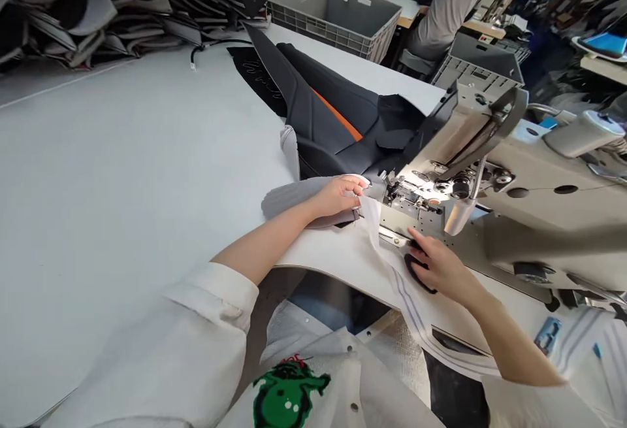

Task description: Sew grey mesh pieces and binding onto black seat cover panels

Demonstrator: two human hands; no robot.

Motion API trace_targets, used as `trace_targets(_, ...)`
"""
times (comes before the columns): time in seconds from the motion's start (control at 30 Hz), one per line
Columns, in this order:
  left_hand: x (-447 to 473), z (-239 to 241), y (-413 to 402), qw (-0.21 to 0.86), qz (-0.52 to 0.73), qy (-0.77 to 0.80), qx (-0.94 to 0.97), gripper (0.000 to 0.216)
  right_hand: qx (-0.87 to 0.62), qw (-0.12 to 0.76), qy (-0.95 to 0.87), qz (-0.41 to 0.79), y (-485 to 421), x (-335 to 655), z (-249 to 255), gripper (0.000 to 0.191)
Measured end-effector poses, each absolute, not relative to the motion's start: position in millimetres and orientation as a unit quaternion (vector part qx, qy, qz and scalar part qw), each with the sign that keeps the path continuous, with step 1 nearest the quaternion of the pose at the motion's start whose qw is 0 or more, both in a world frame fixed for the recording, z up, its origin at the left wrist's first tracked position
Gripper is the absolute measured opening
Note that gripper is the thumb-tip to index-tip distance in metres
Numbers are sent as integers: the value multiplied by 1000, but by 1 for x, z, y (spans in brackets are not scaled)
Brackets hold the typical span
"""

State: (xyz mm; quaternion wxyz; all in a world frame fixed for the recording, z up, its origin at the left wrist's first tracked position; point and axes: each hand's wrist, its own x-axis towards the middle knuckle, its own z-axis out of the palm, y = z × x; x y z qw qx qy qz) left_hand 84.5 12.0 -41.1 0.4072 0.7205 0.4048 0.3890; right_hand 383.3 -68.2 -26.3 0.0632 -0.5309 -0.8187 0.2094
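My left hand (340, 195) is closed on the edge of a grey fabric piece (289, 200), where a white striped strip (373, 219) begins. My right hand (441, 266) grips a pair of scissors (415, 270) by the black handles, with the index finger stretched along them. The scissor blades point left, towards the strip beside my left hand. From there the strip runs down over the table edge and off to the right. Just beyond my hands stands a sewing machine (441, 153) with its needle area lit. A dark padded cover with an orange stripe (337, 114) joins the grey fabric.
A white table (122, 219) spreads to the left. Stacked dark pieces (122, 10) line its back. One grey crate (337, 19) stands behind the cover, another (480, 62) farther right, near a seated person (445, 10). A blue-and-white object (547, 334) lies at the right.
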Motion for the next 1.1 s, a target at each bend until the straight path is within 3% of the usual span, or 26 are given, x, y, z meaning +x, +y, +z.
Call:
trace_targets(0.2, 79, -42, 17, 457, 386, 386, 702, 12, -462, 100, -853, 223, -25, 335, -28, 33)
trace_targets(0.37, 79, -41, 20, 463, 344, 402, 711, 11, -425, 53, -896, 117, -12, 311, -28, 15)
trace_targets(0.57, 79, -43, 18, 500, 398, 399, 658, 17, -453, 38, -883, 121, -24, 322, -25, 29)
trace_targets(0.7, 80, -41, 12, 499, 428, 404, 636, 21, -601, 1, -791, 118, -56, 383, -25, 51)
trace_targets(0.8, 67, -29, 15, 417, 423, 435, 677, 27, -669, 33, -739, 72, -89, 447, -28, 60)
trace_targets(0.9, 29, -8, 33, 186, 378, 486, 766, 28, -628, 98, -771, -41, -116, 480, -32, 49)
trace_targets(1.0, -18, 9, 59, 17, 210, 560, 801, 34, -543, 139, -827, -32, -117, 448, -38, 40)
trace_targets(1.1, -47, 9, 70, 8, 28, 628, 777, 36, -470, 179, -863, 55, -87, 365, -48, 51)
